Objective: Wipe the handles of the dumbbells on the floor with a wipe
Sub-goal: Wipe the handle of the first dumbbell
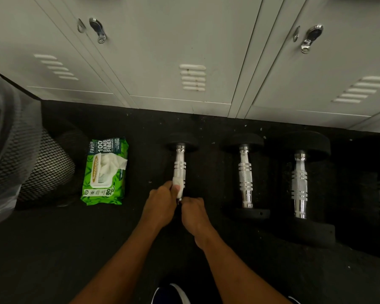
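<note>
Chrome is the material under inspection: we find the leftmost black-ended dumbbell with a chrome handle lying on the black rubber floor, its long axis running twelve to six o'clock from us. Our left hand is clenched around a folded white wipe, pressing it against the near end of that handle. Our right hand is closed at the near end of the same dumbbell, apparently steadying it; what exactly it grips is hidden. The unwiped length of handle lies toward twelve o'clock from the left fingers, so we judge the coming stroke must travel away from us along the axis, and the left hand is the one placed for it.

At three o'clock, well apart, lie two more chrome-handled dumbbells, parallel, with a fourth cut off at the frame edge. At nine o'clock sits an opened green pack of wipes, and beyond it a black mesh bin. Grey metal lockers close the floor at twelve o'clock.
</note>
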Available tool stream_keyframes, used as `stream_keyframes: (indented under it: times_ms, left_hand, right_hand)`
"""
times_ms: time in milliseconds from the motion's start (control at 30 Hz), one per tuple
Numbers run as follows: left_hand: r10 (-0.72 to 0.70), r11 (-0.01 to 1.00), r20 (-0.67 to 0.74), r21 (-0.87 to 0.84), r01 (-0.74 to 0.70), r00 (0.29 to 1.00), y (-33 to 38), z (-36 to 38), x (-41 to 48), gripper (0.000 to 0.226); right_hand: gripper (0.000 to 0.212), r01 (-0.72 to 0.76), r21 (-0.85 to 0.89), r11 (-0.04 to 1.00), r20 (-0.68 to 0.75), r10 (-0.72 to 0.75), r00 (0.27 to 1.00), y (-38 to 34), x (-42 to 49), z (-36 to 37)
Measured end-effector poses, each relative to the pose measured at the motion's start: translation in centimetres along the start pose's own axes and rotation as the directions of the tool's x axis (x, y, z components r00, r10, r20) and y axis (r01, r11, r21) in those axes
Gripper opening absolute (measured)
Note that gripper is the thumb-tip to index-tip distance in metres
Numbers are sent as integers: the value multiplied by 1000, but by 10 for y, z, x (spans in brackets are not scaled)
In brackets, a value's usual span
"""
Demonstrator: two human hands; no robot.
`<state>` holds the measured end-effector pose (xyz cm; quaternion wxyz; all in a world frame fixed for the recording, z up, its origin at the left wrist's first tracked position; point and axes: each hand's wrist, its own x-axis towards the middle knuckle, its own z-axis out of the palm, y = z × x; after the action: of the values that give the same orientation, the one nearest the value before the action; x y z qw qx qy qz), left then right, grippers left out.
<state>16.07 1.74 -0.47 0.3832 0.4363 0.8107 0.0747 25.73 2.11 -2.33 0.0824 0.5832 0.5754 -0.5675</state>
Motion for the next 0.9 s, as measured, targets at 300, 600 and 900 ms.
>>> stream_keyframes:
  times_ms: [300, 600, 900]
  left_hand:
    - [-154, 973, -166, -195, 121, 974, 18, -3, 14, 30]
    - [-224, 951, -212, -261, 166, 951, 50, -19, 62, 33]
    - [-74, 994, -152, -96, 60, 986, 40, -12, 30, 34]
  right_hand:
    - [30, 6, -2, 1000, -62, -6, 998, 0, -4, -4]
    - [31, 85, -215, 973, 14, -84, 996, 0, -2, -3]
    - [27, 46, -205, 978, -3, -48, 999, -1, -1, -4]
